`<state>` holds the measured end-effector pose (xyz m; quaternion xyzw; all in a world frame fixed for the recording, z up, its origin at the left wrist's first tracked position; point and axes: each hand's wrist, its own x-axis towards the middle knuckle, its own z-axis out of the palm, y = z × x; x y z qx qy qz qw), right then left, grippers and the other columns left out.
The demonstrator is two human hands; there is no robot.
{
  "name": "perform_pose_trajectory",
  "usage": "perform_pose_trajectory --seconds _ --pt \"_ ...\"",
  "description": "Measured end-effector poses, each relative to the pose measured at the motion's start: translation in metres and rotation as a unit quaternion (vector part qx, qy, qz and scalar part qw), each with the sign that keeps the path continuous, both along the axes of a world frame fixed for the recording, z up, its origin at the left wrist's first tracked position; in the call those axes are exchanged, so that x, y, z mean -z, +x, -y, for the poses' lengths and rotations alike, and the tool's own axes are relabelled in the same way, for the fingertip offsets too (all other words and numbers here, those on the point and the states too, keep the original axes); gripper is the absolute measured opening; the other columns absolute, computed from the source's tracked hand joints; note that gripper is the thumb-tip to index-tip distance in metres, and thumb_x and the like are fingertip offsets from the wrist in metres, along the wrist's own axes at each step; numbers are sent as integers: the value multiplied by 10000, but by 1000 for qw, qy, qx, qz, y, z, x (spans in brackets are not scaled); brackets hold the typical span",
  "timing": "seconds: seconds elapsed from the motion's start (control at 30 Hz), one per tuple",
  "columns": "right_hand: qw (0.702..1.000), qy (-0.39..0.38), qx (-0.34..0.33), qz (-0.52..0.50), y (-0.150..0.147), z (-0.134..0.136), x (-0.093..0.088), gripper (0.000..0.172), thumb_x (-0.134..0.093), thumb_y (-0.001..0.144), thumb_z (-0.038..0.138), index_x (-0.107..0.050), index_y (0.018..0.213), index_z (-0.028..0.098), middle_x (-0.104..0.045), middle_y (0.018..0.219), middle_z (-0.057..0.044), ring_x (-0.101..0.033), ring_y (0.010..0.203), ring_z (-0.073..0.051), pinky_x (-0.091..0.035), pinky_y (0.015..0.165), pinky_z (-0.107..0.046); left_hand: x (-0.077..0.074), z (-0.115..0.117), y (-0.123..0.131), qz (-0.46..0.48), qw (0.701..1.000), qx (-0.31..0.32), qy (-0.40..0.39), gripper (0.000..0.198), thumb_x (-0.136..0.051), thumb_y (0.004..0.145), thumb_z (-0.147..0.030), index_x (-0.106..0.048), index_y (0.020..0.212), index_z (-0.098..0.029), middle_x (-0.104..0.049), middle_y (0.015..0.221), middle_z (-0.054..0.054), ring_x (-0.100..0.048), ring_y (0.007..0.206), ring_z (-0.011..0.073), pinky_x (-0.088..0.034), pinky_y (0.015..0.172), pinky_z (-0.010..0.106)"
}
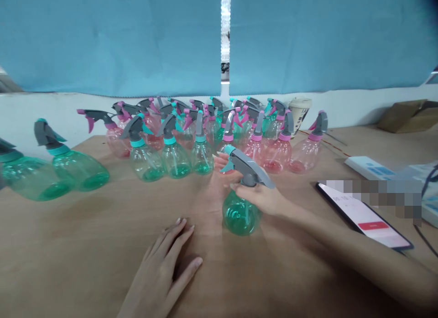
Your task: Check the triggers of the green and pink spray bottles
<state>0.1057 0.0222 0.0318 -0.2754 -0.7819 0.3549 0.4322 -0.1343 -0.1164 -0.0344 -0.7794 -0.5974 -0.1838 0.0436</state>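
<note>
One green bottle (241, 217) is in the right hand (265, 198). The neck sits in the curve of the right hand, with the thumb on the near side and the other fingers around the far side. The gray head (251, 167) sticks up above the grip, and the round green part is below it. The grip is curled snugly around the bottle and has hold of just that. The bottle is in front of the rows, over the tabletop (85, 254), and I cannot tell if its bottom touches the wood

The blue-green tip (230, 149) points left and a bit up, and the back of the head points right. The long way of the bottle goes up and down, or close to it

The left hand (164, 263) lies palm down on the tabletop, left of the bottle and apart from it. Its fingers are a bit spread and it holds nothing

At the far left are two green bottles (80, 169). The front row has three green bottles (176, 160), then four pink bottles (278, 153). More bottles (118, 142) crowd behind, too mixed up to count. There is one cup (301, 110) at the back, one box (410, 117) at the far right, and one phone (359, 214) lying near the right arm
</note>
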Motion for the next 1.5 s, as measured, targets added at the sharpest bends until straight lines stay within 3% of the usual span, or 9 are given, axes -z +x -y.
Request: perform_pose_trajectory --seconds 0.1,0.37,0.5,0.67,1.03,1.33,1.5 --pt "999 -29 -16 -26 -1 0 0 615 -510 689 177 -482 1293 294 -680 1063 -40 -593 639 -170 -516 652 -361 -1 1 1 -3 1000 0 -2 475 -481 908 -465 -443 1335 -261 -524 1376 66 -537 1219 279 -486 975 488" --pt "999 -37 -2 -19 -2 2 -4 551 -497 673 198 -527 1218 269 -683 952 -23 -587 654 -171 -472 589 -323 2 0 0 2 1000 5 8 474 -492 905 -464 -449 1334 -266 -526 1376 60 -535 1223 274 -490 973 469" --pt "999 -49 -2 -16 -1 2 -5 500 -493 652 199 -554 1144 266 -673 903 -7 -584 639 -155 -468 580 -301 3 -1 -1 11 1000 3 10 481 -509 894 -466 -467 1330 -268 -532 1372 56 -541 1216 274 -484 983 454" --pt "998 -55 -5 -16 -1 3 -12 398 -481 607 160 -557 989 245 -661 1006 -19 -566 586 -128 -462 563 -304 2 0 -1 2 1000 6 6 475 -508 897 -464 -465 1325 -262 -528 1373 64 -539 1217 279 -488 973 480" --pt "993 -61 -53 -87 -4 1 -12 220 -502 620 101 -512 793 236 -583 792 18 -641 809 -168 -523 730 -326 -3 1 3 16 1000 2 -6 459 -502 901 -447 -462 1324 -275 -522 1382 59 -534 1227 270 -464 1006 470" --pt "993 -75 -48 -74 -2 2 -14 211 -493 610 105 -499 777 235 -589 782 14 -632 786 -169 -516 718 -327 -3 0 2 14 1000 3 -6 464 -498 902 -457 -465 1324 -266 -530 1374 63 -535 1224 272 -469 1001 464" --pt "995 -76 -47 -50 -1 -1 -7 384 -464 637 110 -533 991 244 -616 775 29 -602 680 -145 -506 710 -335 0 0 1 3 1000 2 -9 468 -504 900 -458 -469 1323 -261 -527 1376 69 -530 1228 278 -484 981 469"
